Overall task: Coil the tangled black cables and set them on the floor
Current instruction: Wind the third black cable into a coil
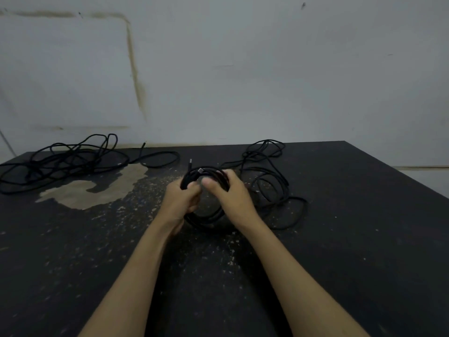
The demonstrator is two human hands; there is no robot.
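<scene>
A coiled black cable (206, 215) is being held up btwn both hands, approx mid-frame, just above the dark floor (340, 239). The left hand (181, 200) is curled tight round the left side of the coil, fingers wrapped over the bundled loops. The right hand (230, 193) is clamped on the right/top side, thumb laid across the front and fingers hooked behind the strands. A connector end (200, 170) w/ a pale metal tip is seen sticking out at the top of the coil, and a second plug (190, 163) is poking up just beyond it. Just to the right, a loose tangled cable (272, 181) is spread on the floor, partly hidden behind the right hand. Well off to the left, another tangled pile (68, 161) is sprawled near the wall (267, 69). A worn pale patch (97, 188) is visible in the floor surface btwn that pile and the hands, w/ speckled scuffs scattered around it.
</scene>
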